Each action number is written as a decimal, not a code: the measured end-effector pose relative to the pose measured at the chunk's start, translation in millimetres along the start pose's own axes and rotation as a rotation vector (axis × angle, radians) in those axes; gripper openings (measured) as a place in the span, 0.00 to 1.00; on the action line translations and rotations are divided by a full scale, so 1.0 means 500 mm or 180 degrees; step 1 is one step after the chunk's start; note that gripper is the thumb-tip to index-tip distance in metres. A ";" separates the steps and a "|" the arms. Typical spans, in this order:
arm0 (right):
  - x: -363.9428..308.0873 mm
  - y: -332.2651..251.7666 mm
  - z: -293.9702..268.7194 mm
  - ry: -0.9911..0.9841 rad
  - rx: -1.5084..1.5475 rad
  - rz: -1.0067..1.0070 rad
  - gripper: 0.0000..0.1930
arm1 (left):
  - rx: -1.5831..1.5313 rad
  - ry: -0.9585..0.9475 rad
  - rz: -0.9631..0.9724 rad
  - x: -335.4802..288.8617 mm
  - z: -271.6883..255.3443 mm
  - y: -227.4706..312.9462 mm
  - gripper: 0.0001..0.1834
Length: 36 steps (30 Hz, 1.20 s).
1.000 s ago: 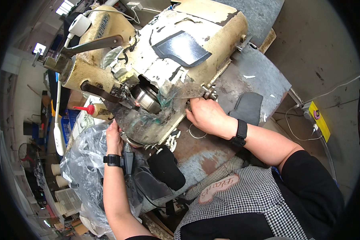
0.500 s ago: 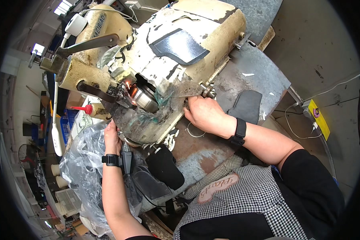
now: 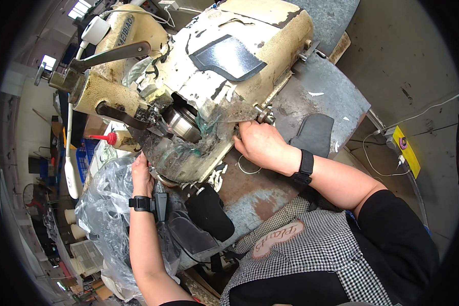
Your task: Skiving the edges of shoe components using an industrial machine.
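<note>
A worn cream skiving machine (image 3: 285,38) stands on the metal table before me, a shiny steel cylinder (image 3: 182,125) showing in its opening. Dirty clear film (image 3: 178,162) hangs round the front of that opening. At the machine's left front corner is my left hand (image 3: 143,176), its fingers drawn together and partly hidden by the film and the edge. My right hand (image 3: 265,144) is at the right front edge, just below a metal knob (image 3: 265,115). Its fingers are curled in, and whatever they hold is hidden.
Dark cut pieces lie at the right (image 3: 313,135) and near the front edge (image 3: 211,211). A glossy dark-edged piece (image 3: 228,58) rests on the machine. Crumpled clear plastic (image 3: 104,209) is at the left, near a red-tipped bottle (image 3: 118,139). White scraps (image 3: 218,177) litter the table.
The orange glow of sparks beside the steel cylinder is gone. Both hands stay in nearly the same place.
</note>
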State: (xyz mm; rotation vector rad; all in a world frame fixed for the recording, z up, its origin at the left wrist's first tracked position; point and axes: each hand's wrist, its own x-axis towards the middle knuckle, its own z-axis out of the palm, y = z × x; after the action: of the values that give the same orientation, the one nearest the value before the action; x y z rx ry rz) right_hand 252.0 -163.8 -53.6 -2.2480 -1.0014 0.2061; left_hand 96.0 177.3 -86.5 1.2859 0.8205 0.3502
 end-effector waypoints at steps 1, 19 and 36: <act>0.000 0.001 0.000 0.0005 -0.0005 -0.0001 0.15 | 0.0001 -0.0004 -0.0003 -0.001 0.004 0.002 0.15; 0.000 0.001 -0.003 -0.0099 -0.0023 0.0080 0.15 | 0.0227 0.0058 0.0228 -0.009 0.005 0.007 0.14; -0.013 0.050 -0.160 0.0240 0.0614 0.0155 0.14 | -0.0123 0.0103 0.0057 -0.022 0.011 0.016 0.13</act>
State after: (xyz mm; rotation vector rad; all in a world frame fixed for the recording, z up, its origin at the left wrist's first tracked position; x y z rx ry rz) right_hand 294.0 -221.3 -8.3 -2.0902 -0.8507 0.2274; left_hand 94.0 168.4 -74.6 1.2552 0.8260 0.4002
